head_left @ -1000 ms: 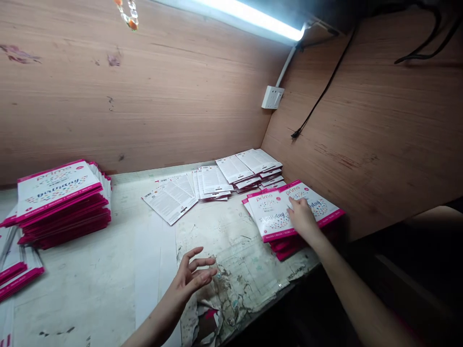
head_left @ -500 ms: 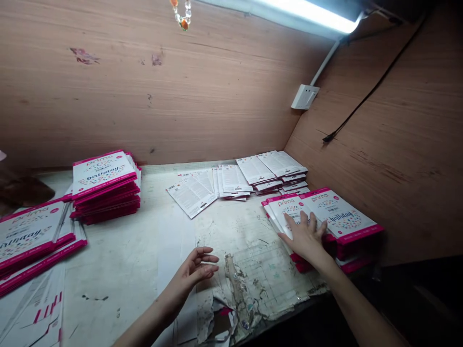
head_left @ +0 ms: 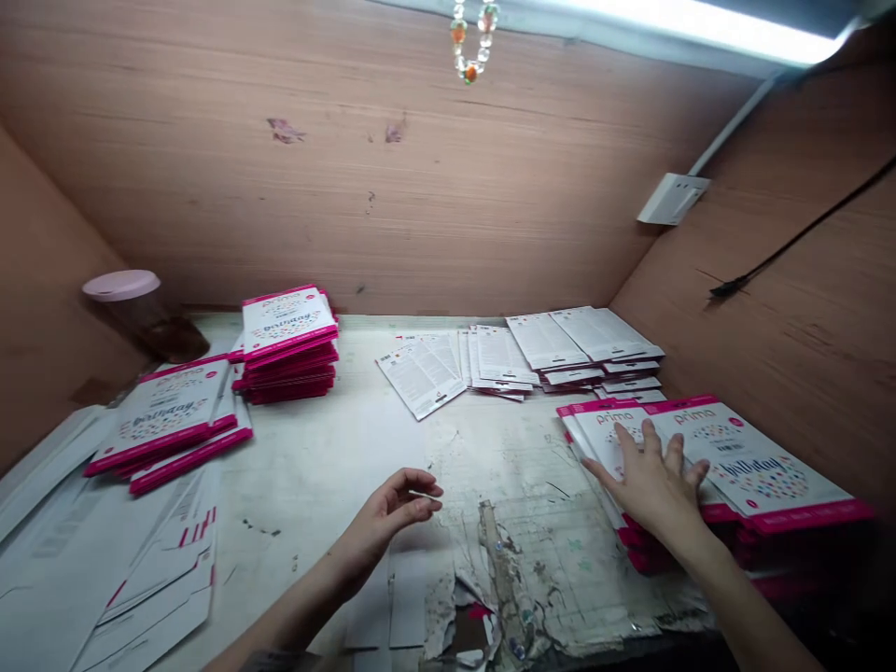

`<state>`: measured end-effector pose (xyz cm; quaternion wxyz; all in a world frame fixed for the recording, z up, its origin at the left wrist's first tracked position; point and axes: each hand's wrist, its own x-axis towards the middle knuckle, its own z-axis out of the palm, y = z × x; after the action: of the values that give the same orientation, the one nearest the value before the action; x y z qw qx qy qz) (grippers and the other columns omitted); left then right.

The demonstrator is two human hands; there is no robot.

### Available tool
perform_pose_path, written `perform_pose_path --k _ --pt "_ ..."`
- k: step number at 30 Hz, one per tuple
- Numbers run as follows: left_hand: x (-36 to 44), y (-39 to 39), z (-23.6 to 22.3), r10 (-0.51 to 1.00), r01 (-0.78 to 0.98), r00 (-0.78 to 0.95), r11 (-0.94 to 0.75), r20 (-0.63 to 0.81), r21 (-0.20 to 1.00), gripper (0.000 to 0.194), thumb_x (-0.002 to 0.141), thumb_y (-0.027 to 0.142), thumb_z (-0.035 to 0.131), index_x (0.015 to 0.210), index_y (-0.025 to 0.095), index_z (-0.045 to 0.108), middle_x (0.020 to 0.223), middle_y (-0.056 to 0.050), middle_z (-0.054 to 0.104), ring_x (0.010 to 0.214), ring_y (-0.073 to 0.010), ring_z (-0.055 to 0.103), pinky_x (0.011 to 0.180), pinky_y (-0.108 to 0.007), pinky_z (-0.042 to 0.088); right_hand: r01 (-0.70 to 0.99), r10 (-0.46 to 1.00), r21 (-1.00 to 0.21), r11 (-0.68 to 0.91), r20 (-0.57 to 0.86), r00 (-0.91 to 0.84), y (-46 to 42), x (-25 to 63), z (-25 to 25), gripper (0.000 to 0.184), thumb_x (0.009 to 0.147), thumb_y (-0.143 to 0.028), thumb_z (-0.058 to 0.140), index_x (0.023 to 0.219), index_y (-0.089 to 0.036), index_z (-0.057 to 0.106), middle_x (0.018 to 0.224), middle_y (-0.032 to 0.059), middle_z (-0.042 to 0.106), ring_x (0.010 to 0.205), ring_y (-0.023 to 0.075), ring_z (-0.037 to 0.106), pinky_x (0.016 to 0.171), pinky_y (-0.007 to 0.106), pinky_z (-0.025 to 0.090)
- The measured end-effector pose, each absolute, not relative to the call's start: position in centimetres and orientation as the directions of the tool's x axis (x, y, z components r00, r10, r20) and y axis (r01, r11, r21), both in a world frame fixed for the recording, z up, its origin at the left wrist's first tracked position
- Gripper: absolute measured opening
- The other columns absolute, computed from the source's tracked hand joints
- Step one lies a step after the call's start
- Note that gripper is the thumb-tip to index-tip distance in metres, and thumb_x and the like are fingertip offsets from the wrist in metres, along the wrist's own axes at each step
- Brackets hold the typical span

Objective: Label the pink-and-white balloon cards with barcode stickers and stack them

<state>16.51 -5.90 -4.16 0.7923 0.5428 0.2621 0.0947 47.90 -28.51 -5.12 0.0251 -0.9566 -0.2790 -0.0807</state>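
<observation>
My left hand point(head_left: 400, 509) hovers over the middle of the worktable, holding nothing, its fingers loosely curved and apart from the thumb. On the right, my right hand point(head_left: 656, 476) lies with spread fingers on a white-and-pink packet point(head_left: 595, 429) printed "prima", the top one of a pile. Beside it, a second pile has a "birthday" packet point(head_left: 763, 467) on top. The fingers hide part of the nearer packet's print.
Packets lie back side up point(head_left: 427, 373) along the back, with stacked ones point(head_left: 602, 336) beside them. At left stand pink-edged piles point(head_left: 290, 322), point(head_left: 168, 411), flat white card sheets point(head_left: 154, 579) and a lidded cup point(head_left: 150, 313). The table's front surface point(head_left: 518, 597) is torn.
The view has swung left, bringing the cup and card sheets in. My right hand has gone from the right-hand packet to the left one, fingers spreading. My left hand stays raised and unfilled.
</observation>
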Motion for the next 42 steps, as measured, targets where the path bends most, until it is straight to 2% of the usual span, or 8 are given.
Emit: perform_pose_path --k 7,18,24,29,31,34,38,42 --pt "15.7 -5.7 -3.7 0.618 0.012 0.726 0.426 -0.301 0.905 0.035 0.076 0.039 0.074 0.101 0.019 0.061 0.109 -0.01 0.067 0.102 -0.0245 0.064 0.094 -0.038 0.046 0.81 0.888 -0.395 -0.433 -0.03 0.46 -8.8 41.2 -4.1 0.067 0.08 -0.057 0.061 0.132 -0.017 0.05 0.139 0.013 0.046 0.132 0.0268 0.04 0.109 0.035 0.034" --pt "11.2 -4.5 -5.0 0.717 0.036 0.627 0.364 -0.304 0.931 0.035 0.078 0.045 0.071 0.101 0.021 0.062 0.112 -0.009 0.064 0.106 -0.027 0.061 0.095 -0.04 0.044 0.422 0.578 -0.446 -0.789 -0.311 0.754 6.1 43.0 -3.9 0.124 0.045 -0.062 0.084 0.141 -0.006 0.028 0.144 0.0368 0.028 0.137 0.0454 0.027 0.104 0.06 0.029" --pt "11.3 -4.4 -4.9 0.683 0.047 0.672 0.345 -0.285 0.937 0.037 0.08 0.043 0.071 0.108 0.021 0.063 0.117 -0.01 0.064 0.111 -0.0262 0.06 0.101 -0.039 0.04 0.344 0.695 -0.692 -0.635 -0.317 0.645 4.8 44.9 -1.9 0.067 0.06 -0.046 0.082 0.111 -0.009 0.058 0.108 0.022 0.067 0.102 0.0347 0.063 0.082 0.045 0.051" --pt "12.5 -3.4 -4.2 0.615 -0.079 0.742 0.474 -0.266 0.877 0.057 0.081 0.058 0.065 0.12 0.017 0.061 0.125 -0.015 0.062 0.113 -0.0303 0.059 0.101 -0.044 0.041 0.395 0.843 -0.887 -0.239 0.012 0.537 -2.4 44.6 0.5 0.032 0.084 -0.032 0.062 0.112 -0.02 0.054 0.104 0.0057 0.069 0.09 0.0198 0.064 0.075 0.031 0.052" --pt "13.1 -2.7 -3.1 0.559 -0.187 0.788 0.615 -0.256 0.766 0.072 0.077 0.069 0.061 0.124 0.015 0.059 0.131 -0.018 0.059 0.117 -0.0358 0.057 0.101 -0.05 0.041 0.548 0.855 -0.836 0.028 0.304 0.42 -6.9 42.4 0.7 0.017 0.087 -0.031 0.059 0.1 -0.021 0.058 0.091 0.0033 0.066 0.081 0.0183 0.061 0.071 0.031 0.05" --pt "14.0 -2.0 -1.4 0.412 -0.201 0.866 0.807 -0.284 0.556 0.087 0.07 0.076 0.06 0.124 0.009 0.058 0.133 -0.023 0.058 0.12 -0.0436 0.055 0.099 -0.056 0.043 0.83 0.748 -0.413 0.375 0.664 -0.008 -13.0 37.7 0.0 0.01 0.091 -0.021 0.052 0.086 -0.021 0.06 0.074 0.0018 0.059 0.07 0.0165 0.053 0.065 0.031 0.044" --pt "14.5 -2.5 -1.4 0.39 -0.009 0.733 0.825 -0.558 0.565 0.066 0.073 0.033 0.077 0.124 -0.001 0.054 0.106 -0.024 0.071 0.103 -0.0393 0.067 0.094 -0.049 0.05 0.834 0.787 -0.178 0.523 0.475 -0.393 -15.6 36.3 -0.6 0.007 0.091 -0.026 0.056 0.089 -0.023 0.062 0.078 0.0006 0.061 0.072 0.0155 0.055 0.068 0.031 0.046" --pt "14.0 -3.4 -2.8 0.438 0.084 0.67 0.758 -0.6 0.647 0.073 0.073 0.024 0.079 0.134 0.004 0.045 0.097 -0.02 0.075 0.09 -0.0383 0.072 0.084 -0.049 0.055 0.968 0.951 -0.241 0.071 0.31 0.008 -12.0 44.3 -1.1 0.025 0.089 -0.038 0.059 0.106 -0.02 0.063 0.106 0.0085 0.065 0.1 0.0221 0.062 0.086 0.034 0.051"
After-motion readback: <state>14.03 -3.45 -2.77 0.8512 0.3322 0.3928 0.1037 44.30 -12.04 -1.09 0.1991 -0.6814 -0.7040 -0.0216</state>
